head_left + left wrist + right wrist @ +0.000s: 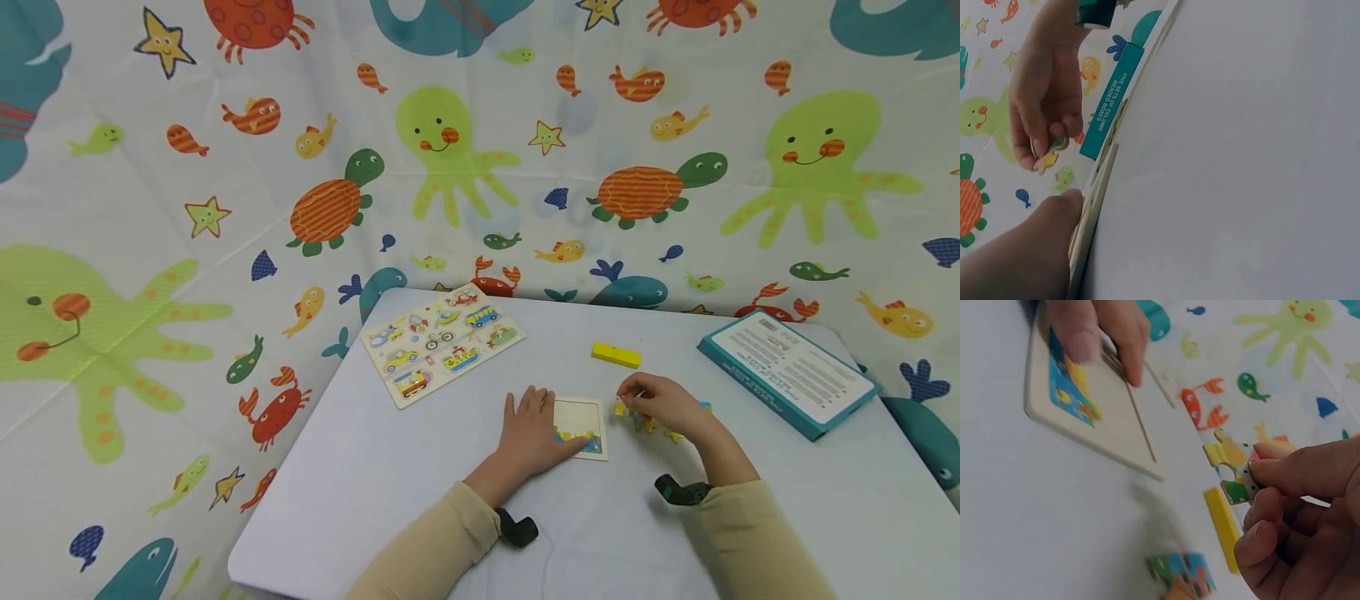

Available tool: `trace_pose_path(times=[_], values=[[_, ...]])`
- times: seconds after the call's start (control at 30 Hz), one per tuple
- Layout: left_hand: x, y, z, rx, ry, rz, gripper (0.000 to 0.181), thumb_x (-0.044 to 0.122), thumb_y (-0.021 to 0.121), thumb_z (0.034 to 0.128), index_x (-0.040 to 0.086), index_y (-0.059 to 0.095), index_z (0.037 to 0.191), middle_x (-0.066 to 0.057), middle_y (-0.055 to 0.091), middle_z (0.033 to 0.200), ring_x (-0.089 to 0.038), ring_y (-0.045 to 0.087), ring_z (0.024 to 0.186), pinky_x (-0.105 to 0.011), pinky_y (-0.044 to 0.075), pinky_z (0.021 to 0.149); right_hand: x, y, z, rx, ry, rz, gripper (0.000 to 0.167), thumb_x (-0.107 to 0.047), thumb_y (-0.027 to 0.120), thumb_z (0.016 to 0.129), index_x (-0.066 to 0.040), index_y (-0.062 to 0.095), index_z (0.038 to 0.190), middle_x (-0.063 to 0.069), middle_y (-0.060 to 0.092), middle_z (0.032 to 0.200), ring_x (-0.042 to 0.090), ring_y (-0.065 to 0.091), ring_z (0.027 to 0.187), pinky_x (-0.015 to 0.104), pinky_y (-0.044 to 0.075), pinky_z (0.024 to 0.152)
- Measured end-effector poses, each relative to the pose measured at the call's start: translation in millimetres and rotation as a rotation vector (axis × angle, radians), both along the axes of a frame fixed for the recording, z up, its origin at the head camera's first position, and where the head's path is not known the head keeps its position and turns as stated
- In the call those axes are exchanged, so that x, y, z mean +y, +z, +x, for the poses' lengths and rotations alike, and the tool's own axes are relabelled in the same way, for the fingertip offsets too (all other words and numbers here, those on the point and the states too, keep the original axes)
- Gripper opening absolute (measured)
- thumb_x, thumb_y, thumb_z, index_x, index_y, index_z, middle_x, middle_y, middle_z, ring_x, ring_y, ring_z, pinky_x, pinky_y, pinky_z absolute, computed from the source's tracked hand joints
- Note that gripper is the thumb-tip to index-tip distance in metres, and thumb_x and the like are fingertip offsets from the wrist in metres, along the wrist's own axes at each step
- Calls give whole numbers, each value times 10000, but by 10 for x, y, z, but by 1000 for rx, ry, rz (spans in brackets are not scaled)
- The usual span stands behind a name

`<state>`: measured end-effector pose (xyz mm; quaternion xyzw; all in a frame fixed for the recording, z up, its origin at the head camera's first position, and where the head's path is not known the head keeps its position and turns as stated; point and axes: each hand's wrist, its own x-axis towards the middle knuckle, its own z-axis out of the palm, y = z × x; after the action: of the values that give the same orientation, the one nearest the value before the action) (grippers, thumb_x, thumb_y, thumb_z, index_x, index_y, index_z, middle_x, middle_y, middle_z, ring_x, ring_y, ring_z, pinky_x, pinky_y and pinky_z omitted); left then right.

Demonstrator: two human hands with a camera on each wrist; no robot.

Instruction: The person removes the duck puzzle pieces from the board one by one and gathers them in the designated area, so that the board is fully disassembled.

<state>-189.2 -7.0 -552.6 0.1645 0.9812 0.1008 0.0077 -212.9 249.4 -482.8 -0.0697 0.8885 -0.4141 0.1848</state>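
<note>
1. Table [330, 500] with a white top, running out on every side of the puzzle tray;
2. teal box [795, 371] lying off to the right of the tray and further back; vehicle board [442, 346] is beyond the tray and to its left;
3. puzzle tray [600, 408] itself, filled with picture along its near edge, bare further up; looks light and stiff, prob slides easily, so I'd steady it by the rim;
4. left hand [536, 429] rests over the tray's left part, fingers straightish and a bit apart, thumb across the near edge; right hand [663, 404] is up just right of the tray, thumb and fingers pinching a piece;
5. yellow block [617, 355], beyond the tray and slightly right;
6. loose pieces [1175, 565] bunched just right of the tray, partly under the right hand;
7. held piece [1242, 474], in the air right of the tray; looks thin, rigid, next to weightless; I'd take it by the flat faces near one edge, knobs free, since those could chip imo
</note>
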Motion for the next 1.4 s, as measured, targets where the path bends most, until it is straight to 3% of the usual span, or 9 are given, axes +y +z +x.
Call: trace_pose_path(times=[0.17, 0.43, 0.6, 1.0, 1.4], values=[[-131, 30, -60, -30, -99, -33, 1053, 889, 382, 791, 149, 346, 1540, -22, 381, 1548, -230, 278, 1487, -555, 180, 1212, 254, 46, 33, -5, -14, 14, 281, -273, 581, 1003, -67, 596, 1194, 116, 617, 1058, 240, 573, 844, 340, 515, 730], [-403, 32, -184, -47, -293, 12, 1053, 882, 366, 803, 158, 298, 1563, -6, 337, 1574, -219, 263, 1491, -508, 183, 1225, 660, 40, 118, 5, -48, 15, 323, -298, 570, 1009, -47, 589, 1211, 121, 614, 1039, 229, 548, 841, 347, 506, 729], [-507, 24, -220, -55, -360, 20, 1102, 898, 414, 761, 175, 256, 1577, -7, 290, 1600, -209, 220, 1510, -474, 164, 1236, 877, -30, 185, -22, -63, 39, 343, -318, 565, 1010, -45, 593, 1216, 98, 601, 987, 209, 544, 836, 320, 503, 716], [-495, 17, -202, -39, -354, -11, 1074, 856, 477, 783, 181, 237, 1583, 3, 283, 1607, -210, 207, 1517, -462, 155, 1238, 1161, -112, 337, -40, -62, 107, 320, -323, 574, 1004, -55, 617, 1173, 69, 570, 899, 157, 522, 816, 278, 466, 676], [-500, -2, -212, -28, -355, -9, 1062, 851, 480, 788, 186, 245, 1581, 10, 288, 1606, -209, 207, 1517, -458, 158, 1235, 1258, -209, 354, -78, -103, 141, 303, -304, 585, 998, -59, 637, 1168, 48, 570, 881, 156, 514, 808, 275, 436, 651]])
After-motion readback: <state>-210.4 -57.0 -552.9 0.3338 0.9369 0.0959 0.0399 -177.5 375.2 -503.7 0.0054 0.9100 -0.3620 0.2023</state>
